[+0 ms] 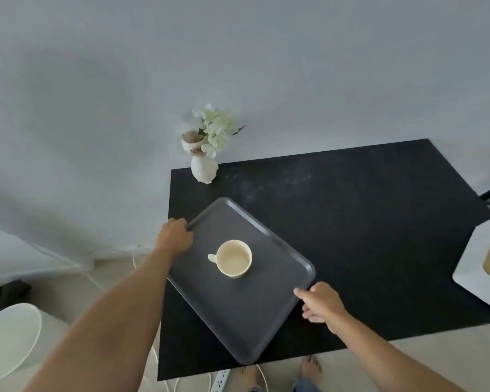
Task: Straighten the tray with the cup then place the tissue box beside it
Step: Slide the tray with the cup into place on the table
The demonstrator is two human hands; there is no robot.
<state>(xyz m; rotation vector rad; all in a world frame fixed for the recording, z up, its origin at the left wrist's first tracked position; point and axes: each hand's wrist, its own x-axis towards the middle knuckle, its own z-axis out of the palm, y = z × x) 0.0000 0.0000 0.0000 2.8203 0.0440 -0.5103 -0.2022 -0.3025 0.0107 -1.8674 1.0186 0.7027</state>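
A dark grey tray [246, 315] lies skewed on the black table [365, 222], one corner reaching the table's front edge. A cream cup [234, 258] stands upright near the tray's middle, handle to the left. My left hand [176, 234] grips the tray's left rim. My right hand [321, 305] holds the tray's right rim near its right corner. The white tissue box [473, 267], with a tan part on top, sits at the table's right edge, partly cut off by the frame.
A white vase with pale flowers [205, 154] stands at the table's far left corner. A white round bin [9, 340] is on the floor at left. A power strip [221, 380] and cables lie under the table's front edge, beside my feet.
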